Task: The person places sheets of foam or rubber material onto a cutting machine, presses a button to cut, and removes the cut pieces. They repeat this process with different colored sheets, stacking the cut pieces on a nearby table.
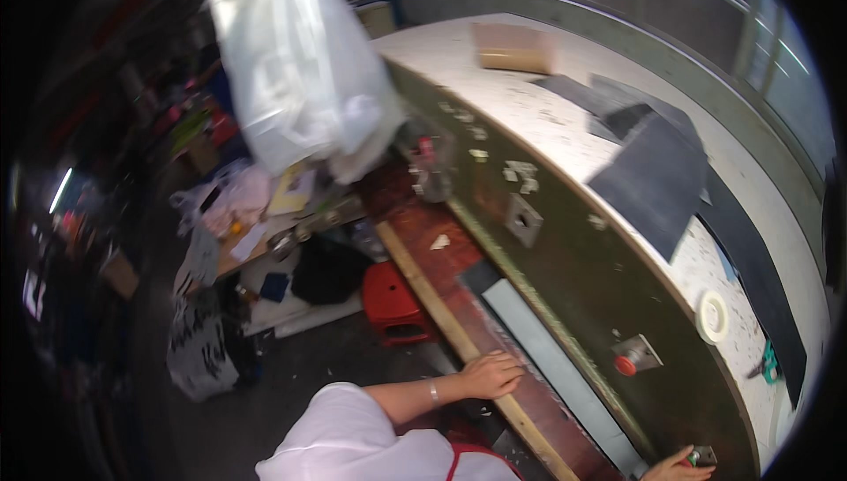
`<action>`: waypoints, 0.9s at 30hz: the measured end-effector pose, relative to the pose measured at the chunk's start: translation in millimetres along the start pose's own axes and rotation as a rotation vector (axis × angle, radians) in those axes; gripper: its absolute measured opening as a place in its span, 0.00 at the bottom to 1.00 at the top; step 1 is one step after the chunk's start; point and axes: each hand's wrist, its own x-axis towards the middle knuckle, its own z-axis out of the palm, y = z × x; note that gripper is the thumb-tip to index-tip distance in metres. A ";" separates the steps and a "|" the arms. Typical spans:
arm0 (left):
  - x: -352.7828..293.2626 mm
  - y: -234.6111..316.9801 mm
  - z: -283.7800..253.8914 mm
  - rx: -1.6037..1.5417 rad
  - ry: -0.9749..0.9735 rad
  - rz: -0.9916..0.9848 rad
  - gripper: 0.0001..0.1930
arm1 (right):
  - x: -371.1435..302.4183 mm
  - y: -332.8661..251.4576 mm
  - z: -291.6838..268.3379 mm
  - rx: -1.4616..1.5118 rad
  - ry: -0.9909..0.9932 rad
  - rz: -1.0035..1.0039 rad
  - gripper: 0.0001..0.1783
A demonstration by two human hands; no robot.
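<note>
My left hand (pixel 492 376) rests on the pale wooden strip (pixel 448 326) along the front of a red-brown bench (pixel 415 223), its fingers laid flat with nothing held. At the lower right edge, my right hand (pixel 678 467) is partly cut off by the frame. Its fingers reach out to a small switch box (pixel 702 456) on the dark green panel (pixel 565 260). Whether a finger presses it I cannot tell. A long light-grey strip (pixel 556 371) lies along the bench between my hands, against the panel.
On the white tabletop above the panel are dark grey sheets (pixel 657 172), a brown roll (pixel 514 48), a tape roll (pixel 712 316) and green-handled scissors (pixel 769 364). The panel carries a red button (pixel 625 364). A white plastic bag (pixel 300 66) hangs ahead; a red stool (pixel 394 303) stands left.
</note>
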 end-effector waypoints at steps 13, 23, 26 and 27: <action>-62.7 10.7 11.5 -0.127 0.031 -0.105 0.13 | -180.4 -71.4 -80.6 0.384 -0.735 -0.033 0.18; -139.6 30.9 -48.2 -0.388 0.009 -0.205 0.18 | -226.6 -47.0 -99.1 0.263 -0.618 -0.127 0.21; -150.5 34.8 -88.9 -0.351 0.285 -0.287 0.10 | -240.1 -40.6 -112.8 0.373 -0.712 0.046 0.14; -151.1 37.0 -102.7 -0.323 0.326 -0.331 0.09 | -243.0 -40.8 -115.4 0.390 -0.696 0.056 0.12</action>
